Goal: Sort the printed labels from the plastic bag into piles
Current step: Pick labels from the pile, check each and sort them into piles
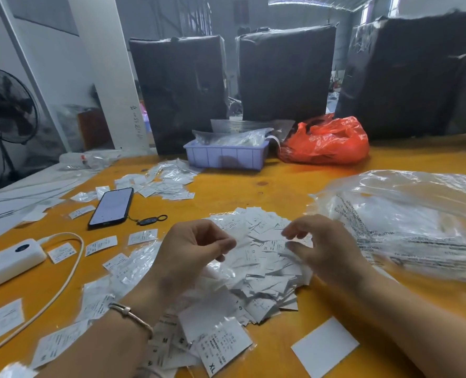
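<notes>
The left hand, at lower centre of the frame, has its fingers curled toward the thumb as if pinching, though whether a label sits in that grip I cannot tell, since blur hides the fingertips; the right hand, just right of centre, hovers loosely curled with thumb and forefinger apart, grasping nothing that shows. Both hang over the loose heap of printed labels at mid-frame on the yellow counter; the labels are small white slips, thin and probably very light, likely to slide over one another and cling or flutter, so each is best taken by an edge or corner between thumb and fingertip, one at a time, not scooped. A clear plastic bag with printed text lies crumpled at the right, touching the heap's edge; it looks soft and slippery. Sorted slips lie nearer the viewer, among them an XL label at lower centre; single labels and small piles are spread to the left and toward upper centre. Further out, a black phone and a white power bank lie at left; a lavender tray and a red bag sit at the back.
</notes>
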`<state>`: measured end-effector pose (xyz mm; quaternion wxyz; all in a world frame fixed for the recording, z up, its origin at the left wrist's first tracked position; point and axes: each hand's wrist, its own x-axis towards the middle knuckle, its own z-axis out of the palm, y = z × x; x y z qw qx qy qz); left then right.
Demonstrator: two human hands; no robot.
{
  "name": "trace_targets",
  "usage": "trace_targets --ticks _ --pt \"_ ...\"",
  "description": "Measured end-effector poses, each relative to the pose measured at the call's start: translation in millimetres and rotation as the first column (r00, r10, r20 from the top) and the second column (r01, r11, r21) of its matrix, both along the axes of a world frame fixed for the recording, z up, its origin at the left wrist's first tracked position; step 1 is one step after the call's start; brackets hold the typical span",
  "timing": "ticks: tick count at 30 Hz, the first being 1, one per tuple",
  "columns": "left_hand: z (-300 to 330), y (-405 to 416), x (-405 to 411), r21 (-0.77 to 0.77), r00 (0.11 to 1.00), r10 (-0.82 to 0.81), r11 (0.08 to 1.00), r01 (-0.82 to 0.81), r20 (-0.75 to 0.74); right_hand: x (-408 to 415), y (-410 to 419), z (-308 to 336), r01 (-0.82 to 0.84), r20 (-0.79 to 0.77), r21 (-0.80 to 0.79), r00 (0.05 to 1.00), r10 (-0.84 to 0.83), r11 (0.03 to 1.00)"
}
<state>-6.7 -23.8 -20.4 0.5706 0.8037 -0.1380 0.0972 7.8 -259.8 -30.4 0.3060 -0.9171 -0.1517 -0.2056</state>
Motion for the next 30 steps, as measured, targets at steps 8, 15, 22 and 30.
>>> trace_targets --ticks 8,15,22,30 --pt "-3.0 -2.4 -4.4 0.024 1.0 -0.004 1.0 0.005 -0.028 0.1 4.4 -1.4 -0.04 -0.034 -0.342 0.999 0.03 0.939" --pt "3.3 -3.9 -8.6 -0.006 0.993 0.002 1.0 -0.003 -0.116 -2.2 10.9 3.0 0.034 0.222 -0.559 0.969 0.109 0.828" --pt "4.0 -3.1 -7.7 -0.025 0.998 -0.008 1.0 0.006 -0.07 -14.6 11.3 3.9 -0.116 0.208 0.162 0.975 0.081 0.98" --pt "4.0 -6.0 -8.4 -0.086 0.997 -0.069 0.994 0.067 -0.02 -18.5 12.7 9.4 -0.043 -0.223 0.679 0.939 0.261 0.733"
